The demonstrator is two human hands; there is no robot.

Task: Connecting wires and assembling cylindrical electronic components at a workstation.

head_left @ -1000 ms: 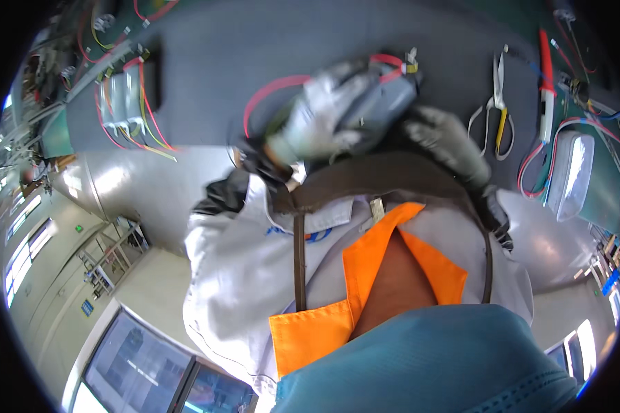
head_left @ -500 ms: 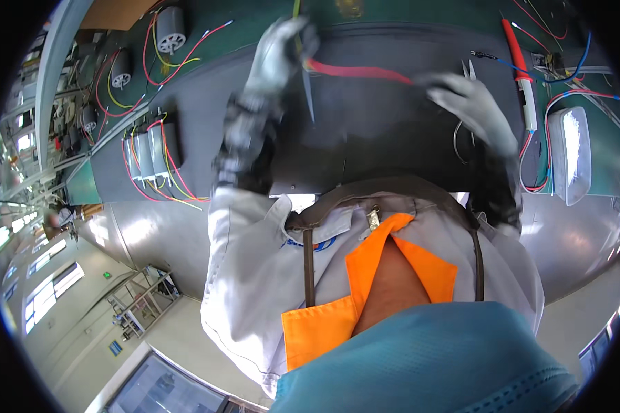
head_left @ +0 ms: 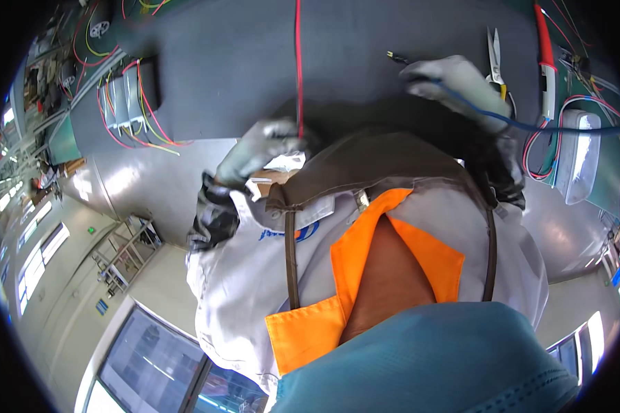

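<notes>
My left hand point(head_left: 262, 148), in a grey-white glove, is closed on the lower end of a red wire point(head_left: 298, 65) at the bench's near edge. The wire runs straight away from me and leaves the top of the view. To the right, my gloved right hand point(head_left: 455, 86) grips a blue cable point(head_left: 486, 112) over the bench. Its black connector point(head_left: 397, 57), with a yellowish tip, sticks out past the fingers to the left. Beyond that hand lie scissors point(head_left: 494, 65), blades pointing away, their handles partly covered by the hand.
On the left stand silver motors point(head_left: 120, 100) with red and yellow wires. A red-and-white handled tool point(head_left: 546, 62) lies at the right beside a clear plastic box point(head_left: 577, 158) and coiled red and blue wires point(head_left: 534, 155). The dark bench mat point(head_left: 234, 69) spans the middle.
My left hand has drawn back toward me with the red wire, now straight. My right hand has left the red wire and taken hold of the blue cable, bringing its connector left.
</notes>
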